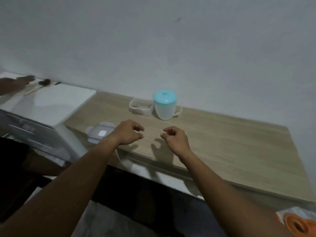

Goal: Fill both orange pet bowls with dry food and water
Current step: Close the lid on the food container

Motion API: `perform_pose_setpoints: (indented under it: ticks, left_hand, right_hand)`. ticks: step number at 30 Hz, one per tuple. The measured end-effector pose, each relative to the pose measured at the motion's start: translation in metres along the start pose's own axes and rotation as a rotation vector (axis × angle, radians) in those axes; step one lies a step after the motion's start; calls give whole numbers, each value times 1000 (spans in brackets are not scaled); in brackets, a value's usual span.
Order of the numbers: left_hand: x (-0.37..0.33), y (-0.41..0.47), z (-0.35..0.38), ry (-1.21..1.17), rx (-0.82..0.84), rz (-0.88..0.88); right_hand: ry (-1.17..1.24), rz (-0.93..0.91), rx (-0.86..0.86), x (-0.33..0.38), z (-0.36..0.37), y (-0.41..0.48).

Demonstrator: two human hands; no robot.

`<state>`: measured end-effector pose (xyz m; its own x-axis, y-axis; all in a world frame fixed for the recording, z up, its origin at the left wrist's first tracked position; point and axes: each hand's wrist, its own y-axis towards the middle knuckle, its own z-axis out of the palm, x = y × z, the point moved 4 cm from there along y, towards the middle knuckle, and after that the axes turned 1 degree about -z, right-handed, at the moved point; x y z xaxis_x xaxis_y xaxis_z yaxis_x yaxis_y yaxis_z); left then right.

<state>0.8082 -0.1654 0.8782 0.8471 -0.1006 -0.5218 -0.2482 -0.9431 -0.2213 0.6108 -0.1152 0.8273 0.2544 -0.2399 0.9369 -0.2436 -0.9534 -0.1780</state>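
Beyond loosely curled empty left hand (129, 132) and right hand (174, 136): pitcher (165, 105), food container (141, 106)

Empty hands (130, 132) over table (222, 142), jug (165, 105)

left hand (128, 132) loosely curled, empty | right hand (174, 137) likewise, seemingly empty | forearms extended

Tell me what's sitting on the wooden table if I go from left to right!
Clear lid → left hand → clear food container → jug with the blue lid → right hand. An orange bowl shows at the far right, below the wooden table.
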Motion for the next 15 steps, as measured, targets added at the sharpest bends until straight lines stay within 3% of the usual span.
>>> perform_pose_setpoints:
  ticks: [5,15]
  left_hand:
    - [83,37,-29,14,29,-73]
    - [273,151,-77,197,134,-165]
  right_hand:
    - [-39,62,80,2,88,21]
    - [-160,237,19,2,251,91]
